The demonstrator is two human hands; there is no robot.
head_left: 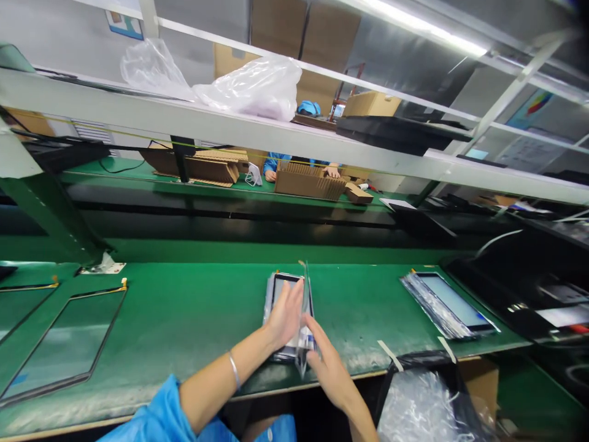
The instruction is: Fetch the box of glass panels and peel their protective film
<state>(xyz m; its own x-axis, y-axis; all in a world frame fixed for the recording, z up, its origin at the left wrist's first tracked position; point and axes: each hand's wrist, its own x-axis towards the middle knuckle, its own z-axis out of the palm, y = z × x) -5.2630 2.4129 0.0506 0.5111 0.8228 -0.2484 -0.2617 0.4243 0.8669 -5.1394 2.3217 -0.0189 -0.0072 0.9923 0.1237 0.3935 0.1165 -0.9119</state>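
Observation:
A thin touch screen glass panel [305,288] stands nearly on edge, with a small cable tab at its far end. My left hand [285,313] lies along its left face, fingers stretched forward and together. On the other side my right hand [330,366] touches the panel with its fingertips, thumb apart from the fingers, so the panel is held between both hands. Beneath them is a stack of black-framed panels in clear film [270,299], partly hidden by my left hand. Two black-framed glass panels lie at the left, the nearer glass panel [69,337] fully in view.
On the green bench [193,307], a stack of film-wrapped panels [453,301] lies at the right. A bag of crumpled clear film [416,405] hangs taped at the front edge. Beyond the shelf beam [230,126], a co-worker's hands [332,170] are at a cardboard divider [308,182].

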